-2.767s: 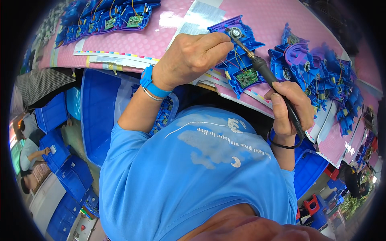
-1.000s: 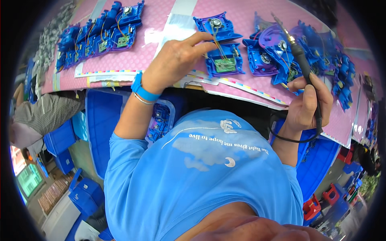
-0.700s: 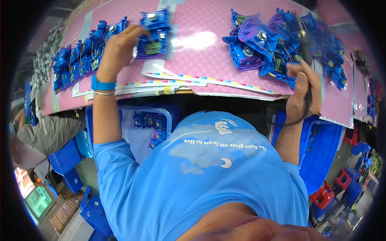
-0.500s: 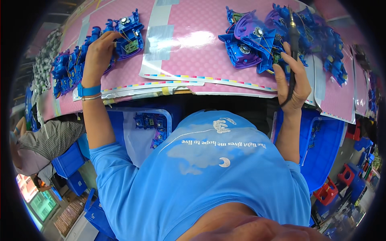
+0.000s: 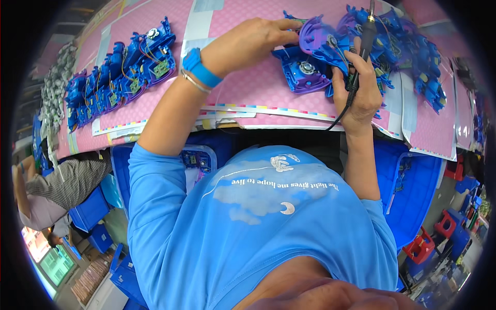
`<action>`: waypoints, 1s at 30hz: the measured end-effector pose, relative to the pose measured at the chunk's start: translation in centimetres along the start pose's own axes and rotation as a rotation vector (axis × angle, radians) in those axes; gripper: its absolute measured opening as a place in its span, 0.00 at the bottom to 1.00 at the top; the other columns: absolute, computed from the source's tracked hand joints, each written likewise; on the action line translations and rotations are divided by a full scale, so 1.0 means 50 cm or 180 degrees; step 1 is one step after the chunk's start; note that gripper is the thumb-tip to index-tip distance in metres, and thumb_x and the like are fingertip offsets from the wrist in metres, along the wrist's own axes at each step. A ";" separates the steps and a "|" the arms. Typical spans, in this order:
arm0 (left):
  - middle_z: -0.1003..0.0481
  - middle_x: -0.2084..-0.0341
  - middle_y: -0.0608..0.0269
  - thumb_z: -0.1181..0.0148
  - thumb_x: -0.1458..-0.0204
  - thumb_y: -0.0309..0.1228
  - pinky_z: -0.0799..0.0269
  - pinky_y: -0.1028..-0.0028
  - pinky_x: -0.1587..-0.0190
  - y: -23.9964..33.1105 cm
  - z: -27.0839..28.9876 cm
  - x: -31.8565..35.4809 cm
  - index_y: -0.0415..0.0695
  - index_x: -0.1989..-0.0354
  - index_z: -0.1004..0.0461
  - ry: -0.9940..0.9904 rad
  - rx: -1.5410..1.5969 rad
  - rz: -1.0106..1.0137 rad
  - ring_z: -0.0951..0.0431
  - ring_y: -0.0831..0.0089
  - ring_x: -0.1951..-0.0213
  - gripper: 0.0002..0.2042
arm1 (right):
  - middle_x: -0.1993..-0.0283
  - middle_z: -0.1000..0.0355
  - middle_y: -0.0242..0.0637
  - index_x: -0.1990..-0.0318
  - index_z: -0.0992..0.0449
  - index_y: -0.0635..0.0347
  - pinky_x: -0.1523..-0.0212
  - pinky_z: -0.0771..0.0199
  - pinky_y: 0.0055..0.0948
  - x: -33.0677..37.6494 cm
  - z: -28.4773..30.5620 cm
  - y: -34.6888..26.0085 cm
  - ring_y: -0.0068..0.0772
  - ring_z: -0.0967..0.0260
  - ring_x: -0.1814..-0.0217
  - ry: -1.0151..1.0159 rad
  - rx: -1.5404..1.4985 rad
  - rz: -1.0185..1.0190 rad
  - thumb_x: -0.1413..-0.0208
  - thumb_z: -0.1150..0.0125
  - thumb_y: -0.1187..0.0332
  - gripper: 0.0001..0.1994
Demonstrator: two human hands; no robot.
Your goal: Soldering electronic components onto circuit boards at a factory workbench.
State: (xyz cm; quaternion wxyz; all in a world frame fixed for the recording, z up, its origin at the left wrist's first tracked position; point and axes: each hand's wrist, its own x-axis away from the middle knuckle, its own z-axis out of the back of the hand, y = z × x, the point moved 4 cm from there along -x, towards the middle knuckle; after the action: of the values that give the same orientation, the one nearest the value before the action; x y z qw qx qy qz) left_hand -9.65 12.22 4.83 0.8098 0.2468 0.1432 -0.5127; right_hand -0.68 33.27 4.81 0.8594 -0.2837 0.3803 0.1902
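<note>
My right hand (image 5: pixel 359 88) is wrapped round a black soldering iron (image 5: pixel 367 44), its metal tip pointing away from me. The thumb and fingers of that hand also reach the edge of a blue and purple plastic housing (image 5: pixel 314 36) with a round metal part and wires. My left hand (image 5: pixel 253 44) is stretched across the table, its fingertips closed at the left side of this housing; the thumb is mostly hidden. Just below lies another housing (image 5: pixel 306 70) with a round silver part. More housings (image 5: pixel 392 41) are heaped to the right.
On the left, a row of blue housings (image 5: pixel 111 77) with green boards and wires lies on the pink table covering (image 5: pixel 248 98). Blue bins (image 5: pixel 413 196) stand below the table edge on both sides. Red stools (image 5: pixel 419 247) are at right; another person (image 5: pixel 57 191) is at far left.
My left hand has left the row on the left and crossed right to the heaped housings. My right hand and the soldering iron have shifted slightly left.
</note>
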 end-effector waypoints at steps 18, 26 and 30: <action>0.19 0.64 0.51 0.27 0.52 0.21 0.22 0.66 0.67 0.261 0.062 0.177 0.43 0.48 0.21 0.0445 0.0064 0.2321 0.17 0.56 0.66 0.21 | 0.45 0.21 0.50 0.53 0.21 0.61 0.48 0.22 0.33 -0.061 -0.026 -0.011 0.48 0.20 0.46 -0.0006 -0.0115 0.0384 0.51 0.30 0.81 0.17; 0.19 0.61 0.55 0.31 0.46 0.24 0.22 0.67 0.66 0.137 0.109 0.133 0.49 0.51 0.17 0.0533 -0.0304 0.1605 0.18 0.59 0.67 0.14 | 0.46 0.24 0.67 0.50 0.28 0.67 0.56 0.18 0.30 0.055 0.025 -0.102 0.46 0.17 0.51 -0.0293 -0.1026 0.0001 0.49 0.30 0.85 0.19; 0.19 0.65 0.54 0.31 0.48 0.26 0.23 0.63 0.63 0.081 0.068 0.088 0.48 0.51 0.18 -0.0272 0.0274 0.0939 0.18 0.56 0.66 0.15 | 0.41 0.29 0.73 0.46 0.32 0.66 0.56 0.17 0.34 0.096 0.012 -0.119 0.54 0.19 0.48 -0.0364 -0.1704 0.0007 0.49 0.27 0.81 0.24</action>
State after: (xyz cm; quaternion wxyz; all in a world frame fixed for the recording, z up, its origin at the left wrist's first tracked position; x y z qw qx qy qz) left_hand -4.19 8.45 6.58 0.8703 0.2776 0.0487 -0.4040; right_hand 5.92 29.64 3.53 0.7737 -0.4892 0.2676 0.3006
